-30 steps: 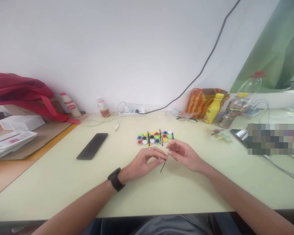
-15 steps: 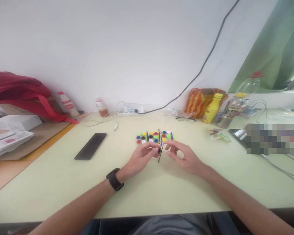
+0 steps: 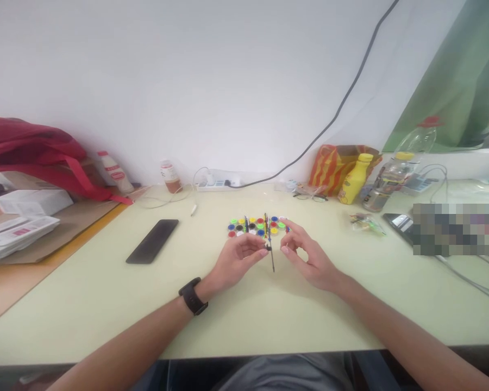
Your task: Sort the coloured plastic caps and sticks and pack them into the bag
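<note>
My left hand (image 3: pixel 234 259), with a black watch on the wrist, pinches a small black piece with a thin black rod (image 3: pixel 273 262) between thumb and fingertips. The rod stands nearly upright, its lower end pointing toward me. Just to the right, my right hand (image 3: pixel 309 258) has its thumb and fingertips pressed together, apart from the rod. A tiny pale bit shows at those fingertips, too small to name. Behind both hands lie several small round coloured pieces (image 3: pixel 252 225) in rows, with dark strips among them, partly hidden by my fingers.
A black phone (image 3: pixel 152 241) lies left on the table (image 3: pixel 212 336). Against the wall are a power strip (image 3: pixel 218 184), a drink bottle (image 3: pixel 171 178), eyeglasses (image 3: pixel 315 196), a striped bag (image 3: pixel 328 171) and a yellow bottle (image 3: pixel 354 182). Small bagged parts (image 3: pixel 367 222) lie right.
The rod has swung so its lower end points slightly right instead of left. My right hand has shifted a little right, and its thumb and fingertips have come together.
</note>
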`<state>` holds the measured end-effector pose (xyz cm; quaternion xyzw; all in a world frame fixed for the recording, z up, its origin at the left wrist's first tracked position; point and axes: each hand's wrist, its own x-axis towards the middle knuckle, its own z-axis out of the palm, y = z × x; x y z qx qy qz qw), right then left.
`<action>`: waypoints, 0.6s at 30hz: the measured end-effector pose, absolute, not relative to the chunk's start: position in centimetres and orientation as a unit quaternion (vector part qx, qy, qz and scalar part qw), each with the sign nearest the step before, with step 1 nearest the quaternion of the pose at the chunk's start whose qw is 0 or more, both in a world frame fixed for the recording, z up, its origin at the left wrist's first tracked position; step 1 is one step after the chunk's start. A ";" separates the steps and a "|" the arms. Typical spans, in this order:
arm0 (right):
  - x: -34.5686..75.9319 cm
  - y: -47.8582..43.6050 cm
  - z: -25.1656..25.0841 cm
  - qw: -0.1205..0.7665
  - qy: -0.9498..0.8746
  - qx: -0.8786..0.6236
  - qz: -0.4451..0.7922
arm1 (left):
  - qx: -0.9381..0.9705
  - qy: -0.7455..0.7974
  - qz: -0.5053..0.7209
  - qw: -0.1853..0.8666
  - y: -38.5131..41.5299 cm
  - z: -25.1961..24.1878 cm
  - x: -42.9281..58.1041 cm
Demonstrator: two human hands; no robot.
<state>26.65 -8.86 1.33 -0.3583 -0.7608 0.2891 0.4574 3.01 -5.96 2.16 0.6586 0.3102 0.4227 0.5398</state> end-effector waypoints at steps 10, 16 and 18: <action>26.6 -8.9 1.1 0.434 -0.737 -0.378 0.356 | 0.649 0.294 0.405 0.573 -6.2 2.5 3.0; 26.3 -8.6 1.5 0.448 -0.719 -0.373 0.378 | 0.649 0.294 0.409 0.571 -6.1 2.5 3.1; 26.0 -8.6 1.7 0.452 -0.715 -0.365 0.389 | 0.651 0.290 0.408 0.570 -6.1 2.4 3.1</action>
